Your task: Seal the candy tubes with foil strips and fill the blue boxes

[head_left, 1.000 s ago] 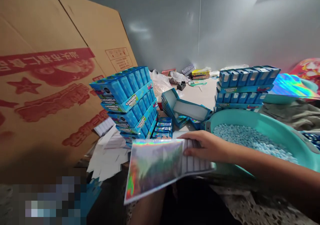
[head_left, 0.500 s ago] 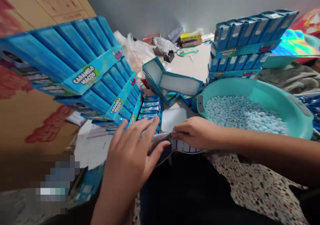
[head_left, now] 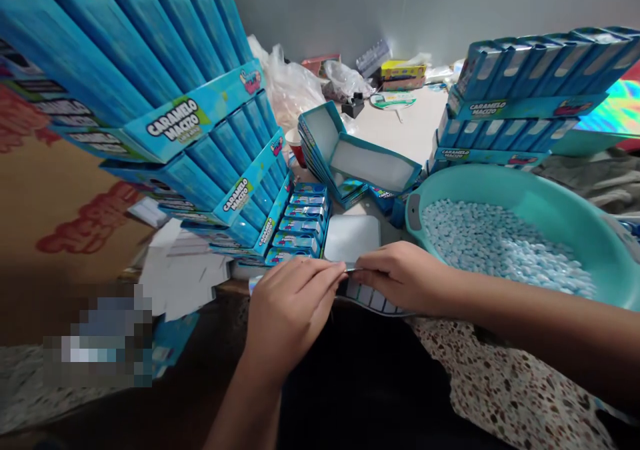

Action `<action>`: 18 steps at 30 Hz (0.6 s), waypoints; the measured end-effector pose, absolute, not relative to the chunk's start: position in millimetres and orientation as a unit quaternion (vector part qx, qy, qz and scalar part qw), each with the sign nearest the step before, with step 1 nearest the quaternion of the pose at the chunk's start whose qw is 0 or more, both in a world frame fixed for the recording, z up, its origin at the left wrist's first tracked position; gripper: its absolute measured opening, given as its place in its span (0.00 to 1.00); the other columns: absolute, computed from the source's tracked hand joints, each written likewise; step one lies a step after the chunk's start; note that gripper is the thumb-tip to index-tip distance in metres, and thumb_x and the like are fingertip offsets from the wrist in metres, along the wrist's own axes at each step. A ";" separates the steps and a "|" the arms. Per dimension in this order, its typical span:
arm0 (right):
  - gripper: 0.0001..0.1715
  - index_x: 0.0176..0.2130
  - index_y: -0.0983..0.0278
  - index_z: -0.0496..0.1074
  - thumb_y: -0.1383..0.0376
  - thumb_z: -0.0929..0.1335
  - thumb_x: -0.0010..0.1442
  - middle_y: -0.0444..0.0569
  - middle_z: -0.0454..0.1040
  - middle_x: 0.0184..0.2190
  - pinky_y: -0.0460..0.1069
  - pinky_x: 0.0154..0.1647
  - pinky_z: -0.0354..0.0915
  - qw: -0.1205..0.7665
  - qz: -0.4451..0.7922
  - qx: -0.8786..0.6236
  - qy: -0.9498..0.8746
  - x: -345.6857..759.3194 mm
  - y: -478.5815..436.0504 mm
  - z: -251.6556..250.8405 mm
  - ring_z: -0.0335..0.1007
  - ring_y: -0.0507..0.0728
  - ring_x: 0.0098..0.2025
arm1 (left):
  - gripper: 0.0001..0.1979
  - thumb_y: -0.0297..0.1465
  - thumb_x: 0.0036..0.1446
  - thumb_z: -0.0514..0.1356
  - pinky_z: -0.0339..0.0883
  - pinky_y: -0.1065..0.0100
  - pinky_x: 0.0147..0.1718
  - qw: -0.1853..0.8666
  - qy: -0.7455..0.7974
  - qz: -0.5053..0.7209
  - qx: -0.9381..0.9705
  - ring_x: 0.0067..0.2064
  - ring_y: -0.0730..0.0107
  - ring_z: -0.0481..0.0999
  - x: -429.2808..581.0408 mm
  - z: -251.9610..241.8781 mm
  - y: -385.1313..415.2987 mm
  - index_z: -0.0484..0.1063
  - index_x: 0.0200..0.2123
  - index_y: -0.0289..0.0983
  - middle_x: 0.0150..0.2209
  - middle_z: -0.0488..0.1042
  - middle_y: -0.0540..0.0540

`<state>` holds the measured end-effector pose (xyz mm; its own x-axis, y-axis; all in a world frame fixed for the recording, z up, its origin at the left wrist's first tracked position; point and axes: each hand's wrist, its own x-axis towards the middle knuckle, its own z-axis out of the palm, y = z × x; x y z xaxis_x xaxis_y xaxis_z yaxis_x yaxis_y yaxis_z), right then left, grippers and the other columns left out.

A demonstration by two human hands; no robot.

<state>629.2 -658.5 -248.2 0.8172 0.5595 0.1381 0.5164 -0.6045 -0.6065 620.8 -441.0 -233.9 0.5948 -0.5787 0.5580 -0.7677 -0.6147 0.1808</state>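
We are pinching a bent white sheet with a rainbow holographic foil face [head_left: 370, 298] between both bare hands, just in front of a round teal plastic basin [head_left: 480, 182]. Our left hand [head_left: 293, 317] and right hand [head_left: 407, 278] are both closed on it, their fingertips almost meeting at its upper edge. Most of the foil is hidden, and a white grid of cells shows below the hands. The basin holds a heap of pale blue candies [head_left: 500, 250]. Left of the basin stand tall stacks of bright blue cardboard display boxes printed "Caramelo Macizo" [head_left: 150, 103], with a row of small blue packets [head_left: 303, 223] and an open white-lined blue box [head_left: 360, 160] nearer it. Behind the basin rises another stack of blue boxes [head_left: 515, 107].
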 end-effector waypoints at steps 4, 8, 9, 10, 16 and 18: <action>0.14 0.35 0.65 0.76 0.66 0.64 0.69 0.45 0.71 0.26 0.48 0.29 0.51 0.317 0.031 -0.882 -0.346 629.2 -660.5 -250.9 0.61 0.51 0.27 | 0.03 0.25 0.62 0.61 0.67 0.65 0.36 0.213 -0.374 0.209 0.878 0.35 0.68 0.76 620.0 -234.6 -441.8 0.75 0.36 0.37 0.32 0.78 0.49; 0.16 0.35 0.65 0.77 0.67 0.62 0.70 0.47 0.72 0.31 0.48 0.33 0.57 0.338 0.023 -0.861 -0.380 630.2 -660.8 -252.5 0.66 0.52 0.31 | 0.05 0.27 0.63 0.60 0.66 0.64 0.36 0.187 -0.379 0.179 0.889 0.35 0.67 0.76 619.6 -232.2 -440.5 0.75 0.35 0.38 0.32 0.79 0.49; 0.16 0.34 0.65 0.76 0.67 0.62 0.70 0.48 0.71 0.31 0.48 0.34 0.58 0.341 0.026 -0.858 -0.382 630.4 -660.4 -253.1 0.66 0.52 0.32 | 0.04 0.28 0.64 0.60 0.67 0.64 0.37 0.182 -0.375 0.168 0.893 0.36 0.66 0.77 619.8 -231.8 -440.3 0.76 0.38 0.38 0.34 0.79 0.48; 0.15 0.34 0.65 0.76 0.67 0.63 0.69 0.47 0.72 0.31 0.48 0.34 0.58 0.341 0.031 -0.859 -0.381 630.5 -659.8 -253.8 0.67 0.52 0.32 | 0.05 0.29 0.64 0.60 0.67 0.63 0.39 0.175 -0.368 0.155 0.900 0.38 0.65 0.77 620.0 -231.8 -440.2 0.76 0.41 0.38 0.37 0.80 0.47; 0.13 0.36 0.66 0.77 0.68 0.64 0.69 0.47 0.72 0.32 0.48 0.32 0.56 0.290 0.055 -0.883 -0.366 631.3 -656.6 -259.9 0.66 0.51 0.30 | 0.11 0.27 0.66 0.56 0.68 0.61 0.40 0.144 -0.394 0.099 0.902 0.42 0.63 0.78 621.4 -241.4 -439.9 0.75 0.49 0.38 0.42 0.81 0.46; 0.13 0.38 0.66 0.77 0.68 0.64 0.69 0.48 0.72 0.33 0.48 0.31 0.56 0.283 0.048 -0.886 -0.364 631.3 -656.3 -260.9 0.66 0.51 0.30 | 0.11 0.25 0.66 0.56 0.67 0.61 0.39 0.150 -0.405 0.125 0.893 0.41 0.63 0.77 621.3 -244.9 -438.7 0.76 0.48 0.37 0.41 0.81 0.46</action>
